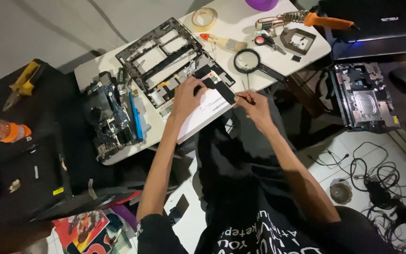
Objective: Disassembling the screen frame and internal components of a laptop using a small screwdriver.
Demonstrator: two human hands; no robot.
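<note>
The person sits at a small white desk [240, 23] and works on an opened laptop. The left hand [187, 96] lies on the laptop panel [203, 110], a flat white and black part at the near edge of the desk, with the fingers bent and pressing down on its black strip; it grips nothing. The right hand [254, 104] is closed around a thin tool [241, 96], and the tip of the tool touches the right corner of the same panel. What kind of tool it is cannot be told, because it is too small.

Behind the panel, in the middle of the desk, lies a black laptop frame [163, 51] with empty openings. At the left edge rests a green circuit board [113, 117]. A magnifying glass [250, 61] lies just beside the panel, toward the right edge. Farther back are a small brush [224, 42], a roll of tape [204, 19] and a soldering iron [306, 19] with an orange handle. Cables [377, 178] lie on the floor, well apart from the desk.
</note>
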